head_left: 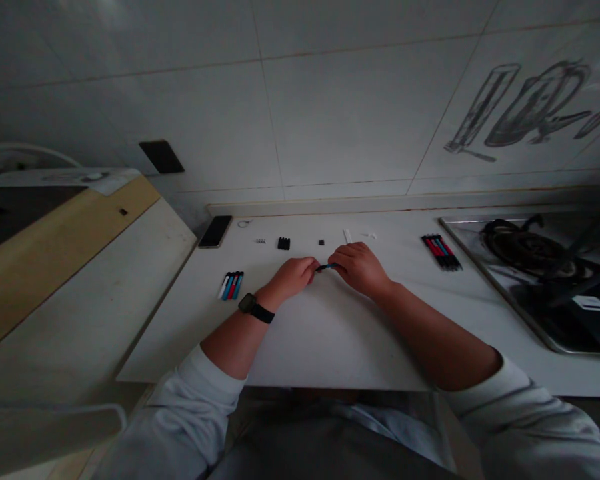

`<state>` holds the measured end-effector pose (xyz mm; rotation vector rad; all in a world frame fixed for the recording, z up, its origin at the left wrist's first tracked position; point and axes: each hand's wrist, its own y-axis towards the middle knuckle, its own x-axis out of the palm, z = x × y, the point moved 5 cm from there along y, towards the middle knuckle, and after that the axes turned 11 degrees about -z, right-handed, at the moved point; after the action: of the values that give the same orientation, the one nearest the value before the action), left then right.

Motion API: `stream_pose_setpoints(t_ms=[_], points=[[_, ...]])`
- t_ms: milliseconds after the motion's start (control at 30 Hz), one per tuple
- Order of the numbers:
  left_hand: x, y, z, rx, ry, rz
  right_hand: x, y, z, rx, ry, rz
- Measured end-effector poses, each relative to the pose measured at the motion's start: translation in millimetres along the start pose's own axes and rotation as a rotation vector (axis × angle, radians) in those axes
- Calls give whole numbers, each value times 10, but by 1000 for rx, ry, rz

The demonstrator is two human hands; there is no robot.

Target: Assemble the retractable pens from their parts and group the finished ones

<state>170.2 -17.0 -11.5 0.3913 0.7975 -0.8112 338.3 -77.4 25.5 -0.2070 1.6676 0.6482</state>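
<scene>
Between my two hands is a slim pen (325,267), dark toward the left and blue toward the right. My left hand (296,274), with a black watch on its wrist, pinches the dark end. On the blue end the fingers of my right hand (359,265) are closed, hiding part of it. Left of my hands lie several coloured pen barrels (231,285) in white, blue and red. Behind them are small springs (261,241), a group of black pieces (283,244) and a tiny black part (321,243). White strips (347,236) and small white bits (371,236) lie beyond my right hand.
Several red, blue and black pens (441,253) lie in a row at the right, beside a gas stove (510,300). A phone (215,231) and a thin ring (243,224) rest at the back left. A tiled wall (340,127) closes off the white counter (320,340).
</scene>
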Motion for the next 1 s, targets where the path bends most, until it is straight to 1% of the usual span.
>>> stream_pose_setpoints(t_ms=[133,267,433,500,600,733,800,1000], points=[[-1,2,-39,-7,23,-2,8,-3,-1,-14,17,-7],[-42,0,-2,19,68,27,54,-6,19,-10,64,-27],[-77,-12,62,98,31,122,84,-7,66,42,92,-7],[-89,-21,48,128,-3,176,76,-9,82,63,92,11],[-105,-24,-15,115,2,218,58,-15,93,70,95,35],[-99,2,-79,38,71,165,50,-22,96,65,102,44],[-88,16,-78,27,88,141,59,-21,98,69,103,35],[-93,-2,-51,88,41,206,75,-12,107,74,107,28]])
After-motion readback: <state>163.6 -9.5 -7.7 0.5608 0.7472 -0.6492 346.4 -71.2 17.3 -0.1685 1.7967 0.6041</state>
